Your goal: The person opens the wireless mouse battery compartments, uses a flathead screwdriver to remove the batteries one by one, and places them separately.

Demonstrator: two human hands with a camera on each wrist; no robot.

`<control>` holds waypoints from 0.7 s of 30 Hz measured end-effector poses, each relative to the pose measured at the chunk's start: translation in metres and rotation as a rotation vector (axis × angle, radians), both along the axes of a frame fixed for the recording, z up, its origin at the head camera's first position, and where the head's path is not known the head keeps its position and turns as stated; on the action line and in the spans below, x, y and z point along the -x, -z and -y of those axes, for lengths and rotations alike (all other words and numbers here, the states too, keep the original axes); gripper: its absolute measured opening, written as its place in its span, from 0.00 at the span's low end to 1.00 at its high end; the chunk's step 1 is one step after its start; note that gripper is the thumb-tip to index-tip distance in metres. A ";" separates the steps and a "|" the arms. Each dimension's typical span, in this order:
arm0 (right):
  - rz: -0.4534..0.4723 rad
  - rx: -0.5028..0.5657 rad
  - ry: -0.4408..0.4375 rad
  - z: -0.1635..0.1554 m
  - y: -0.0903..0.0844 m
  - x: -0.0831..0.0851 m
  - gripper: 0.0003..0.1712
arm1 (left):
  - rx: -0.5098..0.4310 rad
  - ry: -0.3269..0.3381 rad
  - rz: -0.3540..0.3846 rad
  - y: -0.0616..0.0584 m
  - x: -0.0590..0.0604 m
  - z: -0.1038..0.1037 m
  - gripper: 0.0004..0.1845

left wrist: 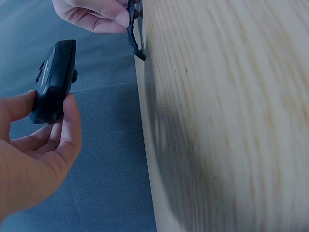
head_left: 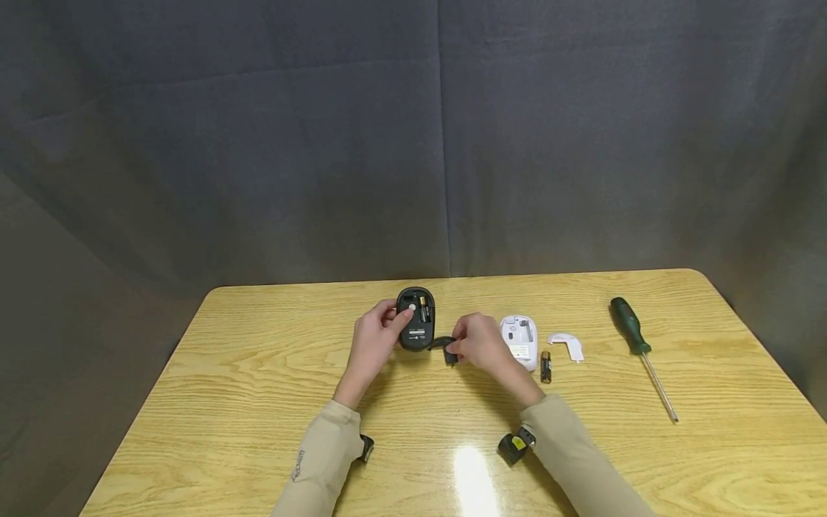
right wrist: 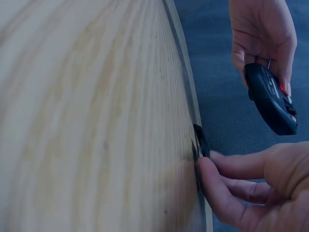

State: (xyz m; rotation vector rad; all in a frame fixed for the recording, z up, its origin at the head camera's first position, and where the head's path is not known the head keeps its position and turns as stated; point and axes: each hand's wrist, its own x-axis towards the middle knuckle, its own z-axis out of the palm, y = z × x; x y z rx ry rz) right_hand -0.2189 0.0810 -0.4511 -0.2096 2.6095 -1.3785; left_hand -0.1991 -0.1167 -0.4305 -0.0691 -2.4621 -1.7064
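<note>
Head view: at frame centre the black mouse (head_left: pixel 416 327), underside up with a battery seated, is gripped by the left hand (head_left: pixel 373 343) while its black cover (head_left: pixel 443 345), not yet refitted, is pinched by the right hand (head_left: pixel 479 343) just beside it.

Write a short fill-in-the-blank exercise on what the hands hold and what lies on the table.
1. The left hand holds a black ____ with its battery bay open.
2. The right hand pinches a black ____ against the table.
3. The tool with the green handle is a ____.
4. The white mouse lies beside a loose ____.

Missing words: mouse; cover; screwdriver; battery
</note>
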 end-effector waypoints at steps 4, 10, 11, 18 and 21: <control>0.001 -0.039 -0.012 0.002 -0.001 -0.001 0.09 | 0.004 0.002 -0.001 0.000 -0.001 0.000 0.20; 0.017 -0.111 -0.045 0.003 -0.002 -0.002 0.12 | 0.014 0.010 -0.001 0.000 -0.001 0.001 0.20; 0.029 -0.105 -0.052 0.002 -0.002 -0.002 0.12 | 0.012 0.011 0.001 0.000 -0.001 0.001 0.20; 0.031 -0.049 -0.078 -0.005 -0.004 0.000 0.17 | 0.005 0.008 0.004 0.001 0.000 0.001 0.22; 0.008 -0.020 -0.084 -0.009 -0.007 0.001 0.19 | 0.003 0.009 0.004 0.001 0.000 0.001 0.23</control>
